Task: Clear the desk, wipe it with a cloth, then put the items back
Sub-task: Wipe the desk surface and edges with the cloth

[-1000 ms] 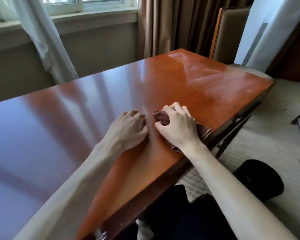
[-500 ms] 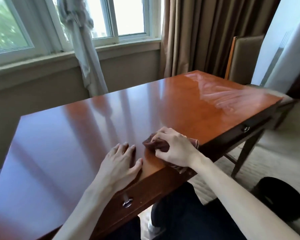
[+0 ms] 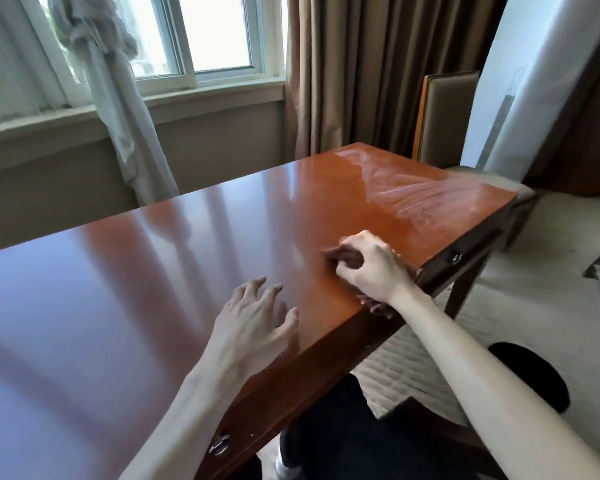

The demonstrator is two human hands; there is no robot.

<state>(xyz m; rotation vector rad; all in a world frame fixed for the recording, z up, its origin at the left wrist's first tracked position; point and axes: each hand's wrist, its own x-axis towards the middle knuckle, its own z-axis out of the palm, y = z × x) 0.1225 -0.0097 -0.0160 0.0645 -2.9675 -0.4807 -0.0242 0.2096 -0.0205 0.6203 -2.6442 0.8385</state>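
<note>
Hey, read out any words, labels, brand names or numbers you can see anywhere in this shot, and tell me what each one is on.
None: no readable text anywhere in the view.
Glossy orange-brown wooden desk: bare top, only reflections and wipe streaks.
Dark brown cloth gripped by the right hand: no tag visible.
Round metal drawer pulls: no markings readable.
Tan padded chair: no label.
</note>
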